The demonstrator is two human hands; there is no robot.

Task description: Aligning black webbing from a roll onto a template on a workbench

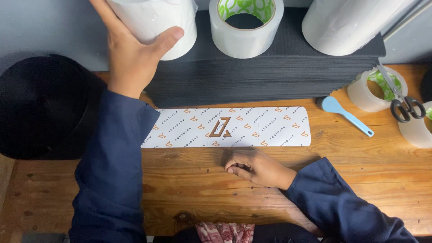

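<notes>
Head view: left hand grasping white roll; right hand clenched, empty, below flat printed strip (untouched, apparently unwrapped) on wooden table.

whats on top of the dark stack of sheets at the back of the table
On the dark stack stand a white roll gripped by the left hand, a clear tape roll and a large white roll. The stack's top beneath them is hidden.
</notes>
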